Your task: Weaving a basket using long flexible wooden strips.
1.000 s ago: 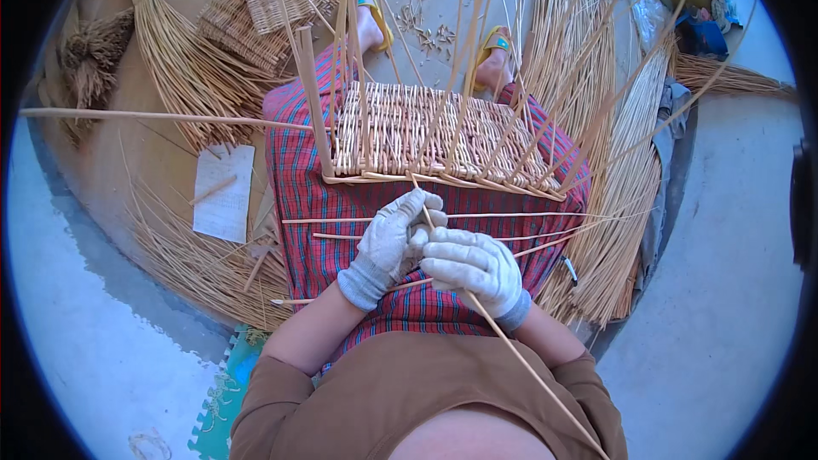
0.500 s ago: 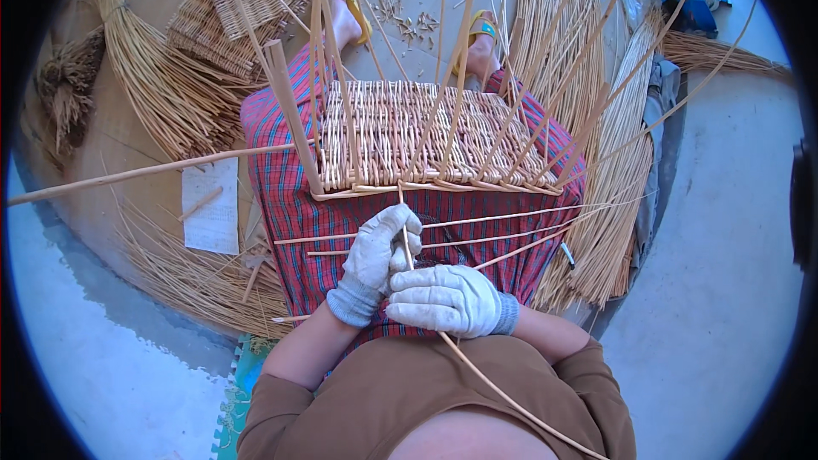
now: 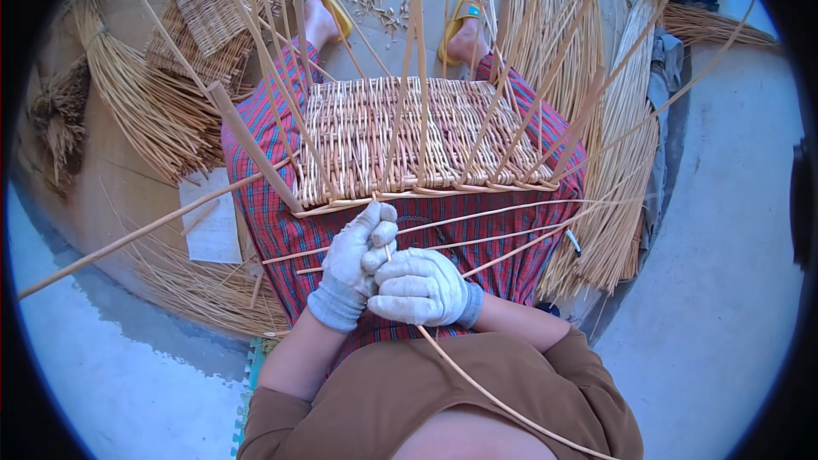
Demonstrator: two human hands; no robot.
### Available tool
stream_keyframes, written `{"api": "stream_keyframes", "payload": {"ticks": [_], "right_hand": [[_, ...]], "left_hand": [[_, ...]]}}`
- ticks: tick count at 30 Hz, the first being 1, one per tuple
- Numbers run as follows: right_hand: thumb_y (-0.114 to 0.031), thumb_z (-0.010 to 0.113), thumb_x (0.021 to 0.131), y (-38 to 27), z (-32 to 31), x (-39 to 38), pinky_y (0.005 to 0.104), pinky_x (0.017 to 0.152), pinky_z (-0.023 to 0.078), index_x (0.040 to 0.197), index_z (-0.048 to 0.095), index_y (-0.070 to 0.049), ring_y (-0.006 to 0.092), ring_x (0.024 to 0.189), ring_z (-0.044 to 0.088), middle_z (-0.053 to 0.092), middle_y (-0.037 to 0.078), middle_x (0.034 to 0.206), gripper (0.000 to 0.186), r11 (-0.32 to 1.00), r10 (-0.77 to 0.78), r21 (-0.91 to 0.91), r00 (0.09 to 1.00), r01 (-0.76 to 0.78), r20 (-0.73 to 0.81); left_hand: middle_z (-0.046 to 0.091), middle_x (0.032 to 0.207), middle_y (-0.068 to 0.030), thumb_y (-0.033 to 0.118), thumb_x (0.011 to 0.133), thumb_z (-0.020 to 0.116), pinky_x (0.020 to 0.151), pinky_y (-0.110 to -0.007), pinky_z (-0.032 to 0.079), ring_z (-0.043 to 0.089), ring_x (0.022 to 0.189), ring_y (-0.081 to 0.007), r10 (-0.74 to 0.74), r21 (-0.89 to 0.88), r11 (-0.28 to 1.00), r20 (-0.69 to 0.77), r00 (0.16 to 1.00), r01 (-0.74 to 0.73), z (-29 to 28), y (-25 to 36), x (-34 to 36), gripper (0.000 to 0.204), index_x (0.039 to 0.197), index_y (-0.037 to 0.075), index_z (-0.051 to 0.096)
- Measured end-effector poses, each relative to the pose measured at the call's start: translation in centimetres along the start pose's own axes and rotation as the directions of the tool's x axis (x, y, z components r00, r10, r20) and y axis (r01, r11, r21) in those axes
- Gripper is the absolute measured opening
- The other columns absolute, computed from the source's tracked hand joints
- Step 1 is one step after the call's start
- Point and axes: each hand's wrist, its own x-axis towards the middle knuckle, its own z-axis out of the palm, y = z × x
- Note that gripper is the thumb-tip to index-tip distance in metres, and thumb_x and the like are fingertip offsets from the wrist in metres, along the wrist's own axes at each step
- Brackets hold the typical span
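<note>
A rectangular woven wicker base (image 3: pixel 409 136) rests across my lap, with long thin stakes rising from its edges and a thick stick (image 3: pixel 251 145) at its near left corner. Just below its near edge, my left hand (image 3: pixel 348 264), in a white glove, is closed around a thin willow rod (image 3: pixel 486 392). My right hand (image 3: pixel 419 288), also gloved, is wrapped round the same rod right beside it. From there the rod curves down across my brown top. Its upper end meets the base's near edge, where my left fingers partly hide it.
Several loose rods (image 3: pixel 503 240) lie over the red checked cloth (image 3: pixel 273 230) on my legs. Bundles of willow (image 3: pixel 141 89) and woven panels (image 3: pixel 209 13) lie at the far left, more bundles (image 3: pixel 613 153) at right. A paper sheet (image 3: pixel 211 226) is on the floor.
Both hands have shifted a little left and up, with the right drawn closer to the left. The base has turned slightly, its left side coming nearer, and the long rod at left now slopes down more.
</note>
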Motion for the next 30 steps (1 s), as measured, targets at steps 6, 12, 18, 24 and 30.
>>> {"api": "stream_keyframes", "payload": {"ticks": [6, 12, 18, 24, 30], "right_hand": [[-0.012, 0.074, 0.073, 1.8, 0.5, -1.4, 0.0438, 0.087, 0.057, 0.116, 0.068, -0.009, 0.0287, 0.105, 0.066, 0.067, 0.008, 0.108, 0.044, 0.999, -0.025, -0.037, 0.999, 0.023, -0.04], [-0.01, 0.05, 0.103, 0.5, -2.1, -1.7, 0.044, 0.088, 0.058, 0.108, 0.066, 0.001, 0.0332, 0.104, 0.07, 0.071, 0.016, 0.11, 0.02, 0.689, 0.593, 0.659, 0.757, -0.301, -0.275], [-0.012, 0.067, 0.1, 4.7, -7.8, -6.2, 0.0325, 0.076, 0.063, 0.109, 0.062, -0.007, 0.018, 0.088, 0.072, 0.073, 0.01, 0.098, 0.012, 0.548, 0.833, 0.788, 0.092, -0.28, -0.546], [-0.012, 0.055, 0.105, 5.9, -11.8, 0.7, 0.0371, 0.105, 0.051, 0.142, 0.045, -0.005, 0.0274, 0.122, 0.063, 0.062, 0.018, 0.132, 0.039, 0.782, 0.617, 0.512, 0.559, -0.355, -0.554], [-0.006, 0.064, 0.094, 15.9, -12.2, 11.4, 0.0354, 0.113, 0.039, 0.157, 0.04, -0.011, 0.0317, 0.137, 0.051, 0.05, 0.021, 0.15, 0.068, 0.634, 0.35, -0.447, 0.75, -0.631, -0.562]], "left_hand": [[0.044, 0.069, 0.0061, 0.039, 0.11, 0.047, 0.038, -0.02, 0.029, 0.034, 0.045, -0.0024, 0.125, 0.157, 0.982, -0.099, 0.987, -0.109, -0.6, -0.5, 1.6, 0.032, 0.105, 0.009, 0.057], [0.069, 0.088, -0.0088, 0.05, 0.106, 0.051, 0.045, -0.02, 0.043, 0.055, 0.054, -0.0089, 0.374, 0.449, 0.852, -0.163, 0.913, -0.269, -0.9, -1.9, 1.9, 0.051, 0.115, 0.001, 0.062], [0.068, 0.099, -0.0085, 0.014, 0.091, 0.072, 0.085, -0.041, 0.056, 0.07, 0.095, -0.0269, 0.313, 0.504, -0.73, 0.847, 0.429, -0.462, 3.3, -0.7, -1.0, 0.029, 0.119, 0.008, 0.065], [0.064, 0.072, -0.0096, 0.045, 0.076, 0.077, 0.122, -0.048, 0.03, 0.067, 0.084, -0.0272, -0.064, -0.045, -0.998, 0.75, 0.658, -0.045, 7.0, 4.9, 2.9, 0.07, 0.135, 0.011, 0.064], [0.062, 0.065, -0.0101, 0.041, 0.087, 0.072, 0.075, -0.044, 0.043, 0.063, 0.069, -0.031, 0.029, 0.063, -0.998, 0.762, 0.647, -0.028, 6.6, 5.3, 3.6, 0.037, 0.115, 0.016, 0.07]]}}
